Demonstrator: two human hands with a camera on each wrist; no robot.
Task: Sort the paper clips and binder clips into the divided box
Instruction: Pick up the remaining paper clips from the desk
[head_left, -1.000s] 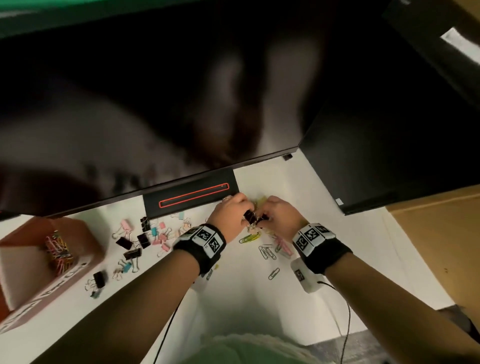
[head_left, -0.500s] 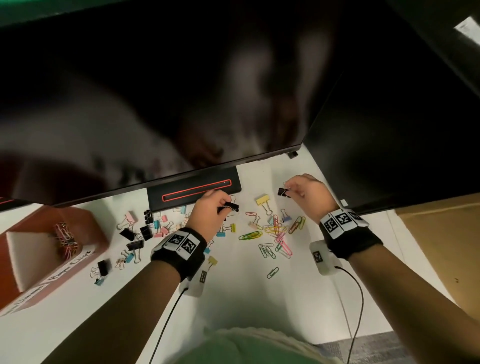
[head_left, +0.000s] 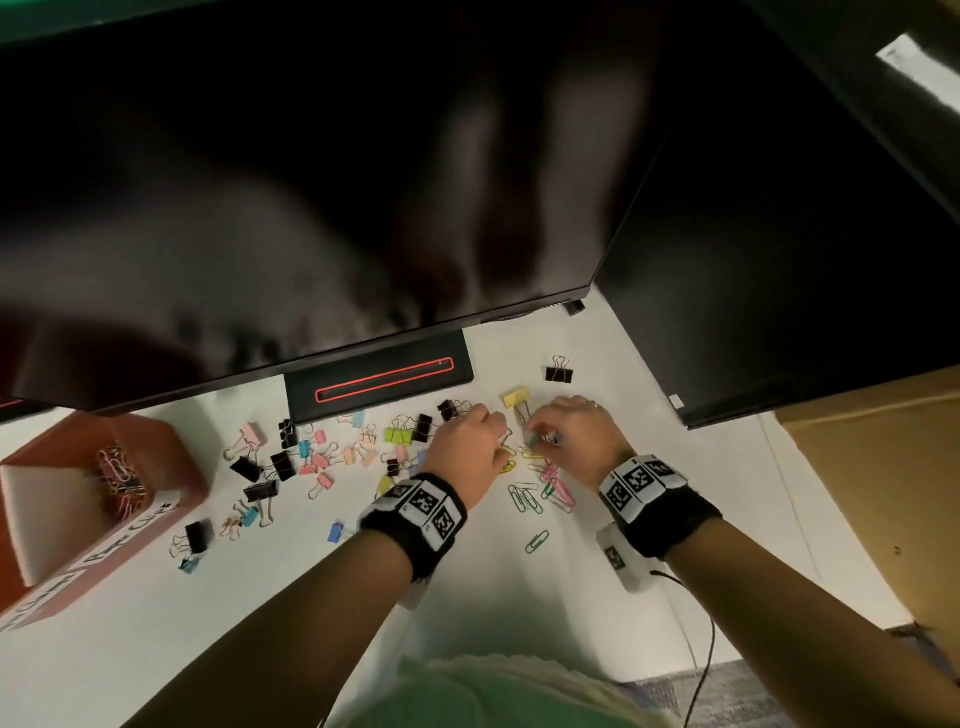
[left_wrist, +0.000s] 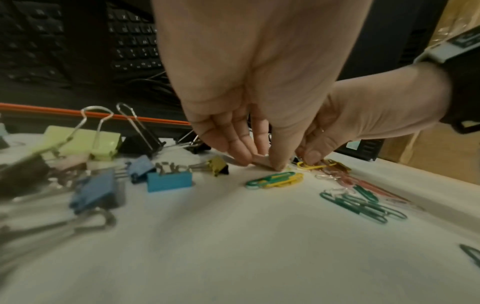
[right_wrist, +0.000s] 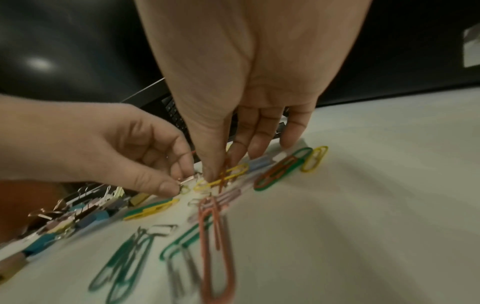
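Both hands meet over a heap of coloured paper clips on the white desk. My left hand has its fingers pointing down and pinches a small silvery clip against the desk. My right hand pinches a yellow paper clip that lies crossed with an orange one. The red divided box stands at the far left, and one compartment holds paper clips. Coloured and black binder clips lie scattered between the box and my hands.
A black binder clip and a yellow one lie just beyond my hands. A monitor overhangs the back of the desk, with its black base behind the clips. A second dark screen stands at the right, beside a cardboard box.
Half a second ago my hands were apart, each holding a black binder clip. Those clips now lie on the desk, and both hands have come together on the paper clip heap.
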